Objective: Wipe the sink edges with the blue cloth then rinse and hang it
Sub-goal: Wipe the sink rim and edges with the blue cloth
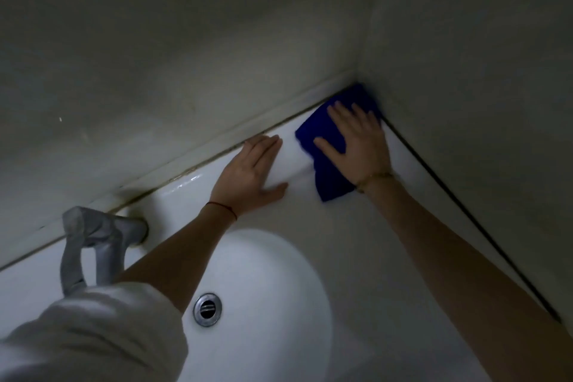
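The blue cloth (331, 177) lies flat on the white sink's back edge (186, 192), reaching into the far right corner where two walls meet. My right hand (356, 143) presses down on the cloth with fingers spread. Just to its left, my left hand (251, 177) rests flat and empty on the same edge, fingers together, thumb out. The oval basin (279, 282) with its metal drain (207, 309) lies below both forearms.
A grey metal tap (93, 242) stands at the back left of the sink. Grey walls (186, 56) close in behind and on the right, with a dark seam along the right edge. A white sleeve (93, 335) fills the lower left.
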Action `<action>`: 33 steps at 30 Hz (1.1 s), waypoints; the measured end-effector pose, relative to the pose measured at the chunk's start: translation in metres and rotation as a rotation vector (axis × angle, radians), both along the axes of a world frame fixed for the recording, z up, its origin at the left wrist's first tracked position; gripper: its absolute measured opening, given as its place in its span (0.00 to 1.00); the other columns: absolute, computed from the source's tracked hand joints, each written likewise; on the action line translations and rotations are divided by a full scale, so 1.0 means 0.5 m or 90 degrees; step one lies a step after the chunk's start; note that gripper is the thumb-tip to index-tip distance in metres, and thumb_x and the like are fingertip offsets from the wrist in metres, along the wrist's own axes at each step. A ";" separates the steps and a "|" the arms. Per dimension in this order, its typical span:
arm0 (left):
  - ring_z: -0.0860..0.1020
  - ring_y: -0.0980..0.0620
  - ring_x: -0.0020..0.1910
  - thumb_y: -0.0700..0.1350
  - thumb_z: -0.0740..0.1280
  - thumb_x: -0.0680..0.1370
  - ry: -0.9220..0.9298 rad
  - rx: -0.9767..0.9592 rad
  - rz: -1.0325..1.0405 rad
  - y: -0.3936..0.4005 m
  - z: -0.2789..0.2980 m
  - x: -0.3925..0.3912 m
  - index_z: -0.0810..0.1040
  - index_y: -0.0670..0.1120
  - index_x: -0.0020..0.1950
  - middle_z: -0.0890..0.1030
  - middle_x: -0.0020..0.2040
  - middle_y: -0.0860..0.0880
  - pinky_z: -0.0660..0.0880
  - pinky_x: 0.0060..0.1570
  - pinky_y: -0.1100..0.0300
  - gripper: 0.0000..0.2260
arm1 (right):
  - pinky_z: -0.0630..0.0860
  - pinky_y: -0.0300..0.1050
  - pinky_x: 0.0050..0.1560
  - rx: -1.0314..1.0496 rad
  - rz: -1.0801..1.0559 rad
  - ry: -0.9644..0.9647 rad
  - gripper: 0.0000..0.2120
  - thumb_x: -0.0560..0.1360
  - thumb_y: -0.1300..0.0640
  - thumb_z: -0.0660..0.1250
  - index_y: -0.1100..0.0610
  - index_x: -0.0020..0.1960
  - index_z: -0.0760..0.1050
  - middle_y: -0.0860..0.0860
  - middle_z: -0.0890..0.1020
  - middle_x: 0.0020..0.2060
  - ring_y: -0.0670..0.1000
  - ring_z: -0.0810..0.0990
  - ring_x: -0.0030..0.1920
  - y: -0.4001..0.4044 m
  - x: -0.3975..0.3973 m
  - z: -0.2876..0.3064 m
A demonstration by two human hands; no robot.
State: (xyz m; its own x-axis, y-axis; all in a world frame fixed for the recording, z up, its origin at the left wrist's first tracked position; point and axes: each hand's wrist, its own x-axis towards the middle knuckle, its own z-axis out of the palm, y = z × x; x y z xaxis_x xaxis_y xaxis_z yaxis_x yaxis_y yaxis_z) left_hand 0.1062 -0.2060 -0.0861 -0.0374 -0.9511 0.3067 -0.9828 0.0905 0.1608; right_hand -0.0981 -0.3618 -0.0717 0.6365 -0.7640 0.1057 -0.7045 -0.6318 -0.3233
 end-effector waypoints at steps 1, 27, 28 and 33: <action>0.70 0.38 0.68 0.55 0.71 0.74 0.004 -0.005 -0.001 -0.001 0.000 0.000 0.70 0.34 0.72 0.74 0.69 0.37 0.66 0.71 0.51 0.34 | 0.50 0.52 0.75 0.006 -0.050 -0.002 0.36 0.76 0.33 0.51 0.53 0.77 0.58 0.50 0.62 0.75 0.55 0.59 0.75 -0.015 0.010 0.002; 0.69 0.40 0.70 0.55 0.72 0.74 0.021 -0.002 -0.003 0.003 0.007 -0.002 0.69 0.36 0.73 0.73 0.70 0.39 0.66 0.71 0.53 0.34 | 0.56 0.57 0.74 -0.028 0.027 0.055 0.34 0.77 0.47 0.63 0.55 0.77 0.55 0.52 0.60 0.76 0.58 0.60 0.74 -0.013 -0.070 -0.015; 0.69 0.40 0.70 0.55 0.72 0.74 0.021 -0.001 -0.003 0.002 0.007 -0.001 0.69 0.36 0.73 0.73 0.70 0.39 0.66 0.71 0.52 0.34 | 0.57 0.57 0.74 -0.024 0.017 0.058 0.34 0.77 0.48 0.64 0.55 0.77 0.54 0.52 0.60 0.76 0.58 0.60 0.74 -0.004 -0.080 -0.013; 0.70 0.38 0.69 0.54 0.72 0.74 0.010 -0.010 -0.005 -0.001 0.002 0.001 0.70 0.35 0.73 0.74 0.70 0.38 0.68 0.71 0.50 0.34 | 0.61 0.58 0.71 -0.059 -0.013 0.052 0.35 0.75 0.52 0.68 0.56 0.76 0.58 0.53 0.62 0.75 0.59 0.63 0.72 0.065 -0.167 -0.012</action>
State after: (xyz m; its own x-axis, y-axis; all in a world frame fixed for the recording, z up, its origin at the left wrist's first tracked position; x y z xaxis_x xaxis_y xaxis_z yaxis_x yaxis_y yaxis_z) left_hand 0.1069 -0.2063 -0.0851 -0.0408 -0.9459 0.3220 -0.9795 0.1015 0.1740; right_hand -0.1816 -0.3293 -0.0777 0.6303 -0.7663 0.1245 -0.7392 -0.6414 -0.2053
